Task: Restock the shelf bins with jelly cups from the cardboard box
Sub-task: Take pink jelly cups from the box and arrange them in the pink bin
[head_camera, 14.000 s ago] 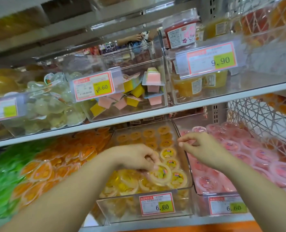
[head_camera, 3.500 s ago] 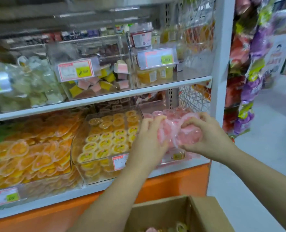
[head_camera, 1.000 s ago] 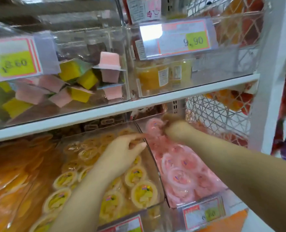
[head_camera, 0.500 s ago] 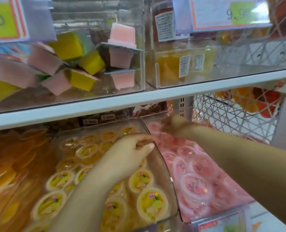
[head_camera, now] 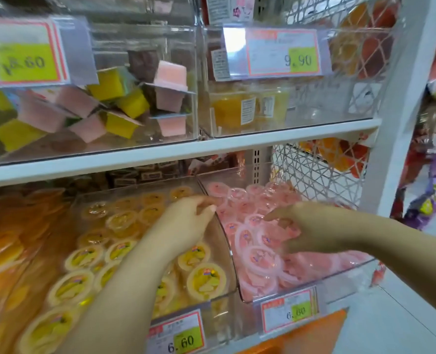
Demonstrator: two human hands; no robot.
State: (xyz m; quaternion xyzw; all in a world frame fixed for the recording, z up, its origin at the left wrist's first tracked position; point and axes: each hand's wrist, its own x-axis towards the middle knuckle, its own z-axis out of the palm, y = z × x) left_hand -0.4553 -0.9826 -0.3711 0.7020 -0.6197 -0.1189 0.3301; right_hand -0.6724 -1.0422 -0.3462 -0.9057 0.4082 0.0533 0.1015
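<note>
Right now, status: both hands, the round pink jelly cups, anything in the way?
Left hand at the clear plastic wall between bins, grip unclear. Right hand open, fingers spread over pink jelly cups in the right clear plastic bin. No obstruction seen.

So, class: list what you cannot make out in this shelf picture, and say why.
Head view:
- Box: out of frame.
- Right grip: blurred; whether it holds a pink cup is unclear.
- Yellow cups: some hidden under the left arm.
- 9.90 tag small print: too blurred.
- 8.60 tag: cut by the left edge.
</note>
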